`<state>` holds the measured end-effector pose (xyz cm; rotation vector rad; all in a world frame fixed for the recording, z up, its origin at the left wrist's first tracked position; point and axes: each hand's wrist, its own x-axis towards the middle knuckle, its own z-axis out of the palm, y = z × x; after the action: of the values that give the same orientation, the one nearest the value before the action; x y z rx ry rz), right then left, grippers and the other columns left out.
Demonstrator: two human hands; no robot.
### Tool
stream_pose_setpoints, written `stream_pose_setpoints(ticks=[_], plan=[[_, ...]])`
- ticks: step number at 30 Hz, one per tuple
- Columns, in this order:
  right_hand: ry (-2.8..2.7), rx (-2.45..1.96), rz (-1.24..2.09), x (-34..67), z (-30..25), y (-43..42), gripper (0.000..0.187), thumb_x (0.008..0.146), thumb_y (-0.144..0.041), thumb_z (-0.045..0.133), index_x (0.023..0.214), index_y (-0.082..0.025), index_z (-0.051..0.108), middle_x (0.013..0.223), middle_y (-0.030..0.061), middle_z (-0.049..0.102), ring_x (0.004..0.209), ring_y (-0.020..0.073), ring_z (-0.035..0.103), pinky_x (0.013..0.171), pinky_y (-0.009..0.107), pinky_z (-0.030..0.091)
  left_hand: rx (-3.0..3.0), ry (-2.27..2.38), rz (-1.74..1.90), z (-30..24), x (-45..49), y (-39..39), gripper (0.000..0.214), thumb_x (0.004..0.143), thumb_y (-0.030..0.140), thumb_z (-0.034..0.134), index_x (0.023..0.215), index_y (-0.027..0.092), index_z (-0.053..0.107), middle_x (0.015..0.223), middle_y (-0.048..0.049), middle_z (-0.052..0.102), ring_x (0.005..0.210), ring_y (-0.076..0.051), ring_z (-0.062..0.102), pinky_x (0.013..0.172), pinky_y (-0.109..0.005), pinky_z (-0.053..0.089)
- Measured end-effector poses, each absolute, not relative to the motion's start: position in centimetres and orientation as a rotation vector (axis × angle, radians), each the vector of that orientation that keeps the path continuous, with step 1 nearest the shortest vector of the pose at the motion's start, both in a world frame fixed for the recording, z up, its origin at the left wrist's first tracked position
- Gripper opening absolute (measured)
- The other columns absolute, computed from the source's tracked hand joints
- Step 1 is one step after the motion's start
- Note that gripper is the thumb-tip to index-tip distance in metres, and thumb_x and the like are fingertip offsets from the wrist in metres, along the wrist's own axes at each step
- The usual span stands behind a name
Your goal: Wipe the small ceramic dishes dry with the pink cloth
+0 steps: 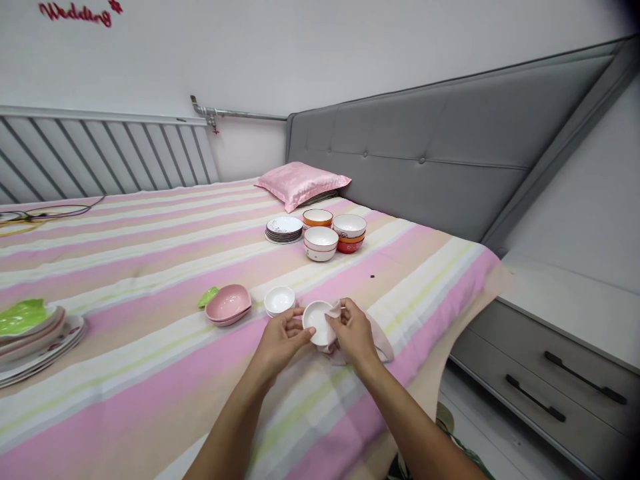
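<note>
Hands: both are in view at the lower centre of the frame, partly closed. The left hand (284,339) grips a small round white dish (316,323) at its left rim, the thumb lapped over the edge and the fingers curled along the side. The right hand (353,331) pinches a pale pink cloth (381,341), part of it pressed against the dish at its right side; the loose end trails to the right over the striped bedsheet (145,407).

Position of piece: the dish is held up just above the bed, its hollow face turned towards the viewer. Just beside it, to the upper left, small white bowls (280,299) rest on the sheet.

Progress: wiping of this one dish appears to be under way; it is in hand and not set down. How much of its surface is done cannot be told.

Other ware: pink fruit-shaped bowls (228,304) sit left of centre. A stack of plates (284,225) and white-and-red bowls (321,241) stand near the middle, with orange-sided bowls (318,217) behind. A green leaf-shaped dish (23,319) tops a pile at the left edge. All are grouped and out of the hands; their surfaces do not show which are finished and which remain.
</note>
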<state>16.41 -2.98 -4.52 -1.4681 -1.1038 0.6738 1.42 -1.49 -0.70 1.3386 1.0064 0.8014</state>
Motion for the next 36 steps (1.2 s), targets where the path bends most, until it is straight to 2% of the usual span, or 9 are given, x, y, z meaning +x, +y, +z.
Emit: stream_pose_setpoints(ticks=[10, 15, 20, 24, 28, 31, 36], plan=[[-1.296, -1.468, 0.654, 16.4, -3.3, -3.6, 0.007, 0.073, -0.024, 0.049, 0.077, -0.021, 0.054, 0.07, -0.002, 0.061, 0.066, 0.0152, 0.057, 0.059, 0.023, 0.039, 1.372, 0.974, 0.752, -0.7, 1.3, -1.5, 0.04, 0.067, 0.029, 0.064, 0.101, 0.008, 0.061, 0.071, -0.0065, 0.064, 0.073, -0.022, 0.061, 0.067, -0.033, 0.047], [-1.417, -1.455, 0.637, 16.2, -2.8, -4.0, 0.01, 0.074, -0.021, 0.046, 0.078, -0.022, 0.056, 0.07, -0.003, 0.061, 0.066, 0.014, 0.055, 0.058, 0.021, 0.037, 1.4, 0.997, 0.714, -0.2, 1.2, -1.6, 0.031, 0.069, 0.026, 0.06, 0.094, 0.009, 0.065, 0.068, -0.0045, 0.062, 0.069, -0.019, 0.057, 0.065, -0.03, 0.045], [-1.591, -1.432, 0.566, 16.0, -2.6, -4.3, 0.01, 0.073, -0.018, 0.046, 0.073, -0.022, 0.055, 0.068, -0.0027, 0.058, 0.065, 0.0134, 0.052, 0.058, 0.021, 0.035, 1.471, 0.946, 0.63, -0.4, 0.8, -1.5, 0.019, 0.073, 0.024, 0.054, 0.074, 0.01, 0.067, 0.061, -0.0014, 0.058, 0.06, -0.013, 0.05, 0.057, -0.023, 0.038], [-1.679, -1.447, 0.497, 15.9, -2.6, -4.2, 0.011, 0.072, -0.016, 0.047, 0.074, -0.021, 0.056, 0.071, -0.0008, 0.059, 0.066, 0.0139, 0.052, 0.059, 0.021, 0.035, 1.565, 0.939, 0.597, -0.9, 0.5, -1.3, 0.021, 0.075, 0.024, 0.052, 0.063, 0.011, 0.062, 0.053, 0.0015, 0.051, 0.05, -0.009, 0.041, 0.049, -0.02, 0.029], [-1.626, -1.48, 0.478, 15.9, -2.5, -4.1, 0.013, 0.071, -0.015, 0.046, 0.075, -0.022, 0.056, 0.074, -0.0006, 0.06, 0.068, 0.0143, 0.053, 0.06, 0.022, 0.036, 1.599, 0.946, 0.665, -1.1, 0.8, -1.3, 0.019, 0.076, 0.024, 0.051, 0.08, 0.012, 0.065, 0.073, -0.0033, 0.063, 0.068, -0.015, 0.054, 0.06, -0.024, 0.038], [-1.488, -1.518, 0.553, 16.1, -2.7, -4.0, 0.012, 0.072, -0.017, 0.045, 0.075, -0.022, 0.055, 0.07, -0.0017, 0.061, 0.063, 0.014, 0.054, 0.058, 0.022, 0.037, 1.567, 0.996, 0.769, -0.9, 1.3, -1.5, 0.03, 0.072, 0.022, 0.054, 0.1, 0.013, 0.06, 0.092, -0.0066, 0.065, 0.086, -0.021, 0.057, 0.072, -0.028, 0.042], [-1.221, -1.545, 0.665, 16.6, -3.9, -3.4, 0.007, 0.071, -0.025, 0.049, 0.074, -0.021, 0.053, 0.069, -0.0006, 0.062, 0.062, 0.0164, 0.058, 0.056, 0.024, 0.04, 1.342, 1.031, 0.808, -0.4, 2.4, -2.4, 0.042, 0.068, 0.025, 0.059, 0.107, 0.013, 0.05, 0.097, -0.0097, 0.063, 0.086, -0.021, 0.06, 0.072, -0.031, 0.047]])
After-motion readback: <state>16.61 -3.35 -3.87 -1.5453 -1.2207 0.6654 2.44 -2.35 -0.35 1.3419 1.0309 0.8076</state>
